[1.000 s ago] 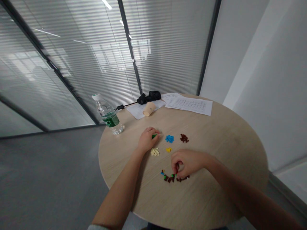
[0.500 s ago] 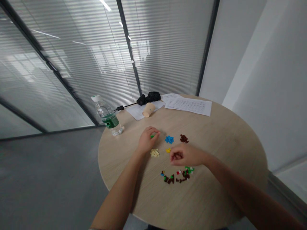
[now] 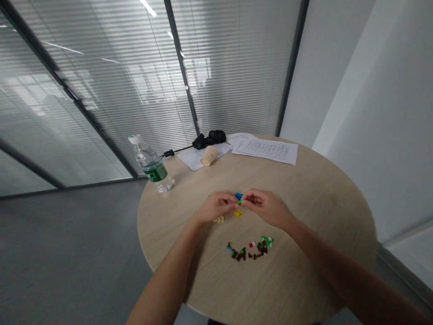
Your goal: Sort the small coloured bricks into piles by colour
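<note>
My left hand point(image 3: 217, 206) and my right hand point(image 3: 266, 207) meet over the middle of the round table, fingertips pinched round a small green building brick point(image 3: 240, 202). Just behind the fingers shows part of a pile of blue bricks point(image 3: 238, 196). Nearer to me lie a few yellow bricks point(image 3: 237, 213), and a cream brick pile point(image 3: 219, 219) sits partly under my left hand. Closer still, a curved row of loose brown bricks point(image 3: 241, 254) holds green, red and white pieces too, with a green and white cluster point(image 3: 267, 241) at its right end.
A clear bottle with a green label point(image 3: 156, 171) stands at the table's left edge. Toward the back are a paper cup point(image 3: 209, 155) on its side, a black bundled item point(image 3: 209, 139) with a cable, and printed sheets point(image 3: 267, 149). A glass partition with blinds rises behind.
My right hand has moved up and away from me, over where the brown pile was visible. My left hand has shifted right. The fingertips now meet at the green brick.
</note>
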Tool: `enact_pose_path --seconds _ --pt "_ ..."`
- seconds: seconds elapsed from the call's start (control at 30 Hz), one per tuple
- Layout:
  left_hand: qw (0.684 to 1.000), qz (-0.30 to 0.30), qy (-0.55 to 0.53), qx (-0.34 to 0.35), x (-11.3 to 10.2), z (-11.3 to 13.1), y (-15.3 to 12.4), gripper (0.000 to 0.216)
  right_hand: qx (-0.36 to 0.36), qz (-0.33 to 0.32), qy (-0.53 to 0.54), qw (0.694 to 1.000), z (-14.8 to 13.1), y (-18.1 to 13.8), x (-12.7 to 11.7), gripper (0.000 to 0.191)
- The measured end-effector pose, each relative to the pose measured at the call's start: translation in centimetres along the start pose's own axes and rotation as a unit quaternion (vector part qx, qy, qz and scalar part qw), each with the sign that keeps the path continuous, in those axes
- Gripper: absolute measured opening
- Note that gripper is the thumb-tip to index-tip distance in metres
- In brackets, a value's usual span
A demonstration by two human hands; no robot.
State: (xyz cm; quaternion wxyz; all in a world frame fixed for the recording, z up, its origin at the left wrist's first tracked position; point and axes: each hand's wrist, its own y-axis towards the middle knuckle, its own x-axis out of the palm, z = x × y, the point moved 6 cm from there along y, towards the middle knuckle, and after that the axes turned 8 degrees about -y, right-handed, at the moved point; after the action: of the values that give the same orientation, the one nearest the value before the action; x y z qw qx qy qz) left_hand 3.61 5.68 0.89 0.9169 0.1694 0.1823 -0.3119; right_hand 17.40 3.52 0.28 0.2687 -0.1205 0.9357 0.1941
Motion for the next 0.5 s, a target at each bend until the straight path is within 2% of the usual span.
enact_pose_path --seconds 0.33,0.5 --pt "1.0 0.019 -0.003 0.011 -0.6 0.3 -0.1 0.024 -0.012 -0.005 -0.007 1.0 0.2 0.0 0.6 0.016" --pt "0.998 0.023 0.053 -0.002 -1.4 -0.4 -0.1 0.023 0.007 0.002 0.004 1.0 0.6 0.2 0.6 0.018"
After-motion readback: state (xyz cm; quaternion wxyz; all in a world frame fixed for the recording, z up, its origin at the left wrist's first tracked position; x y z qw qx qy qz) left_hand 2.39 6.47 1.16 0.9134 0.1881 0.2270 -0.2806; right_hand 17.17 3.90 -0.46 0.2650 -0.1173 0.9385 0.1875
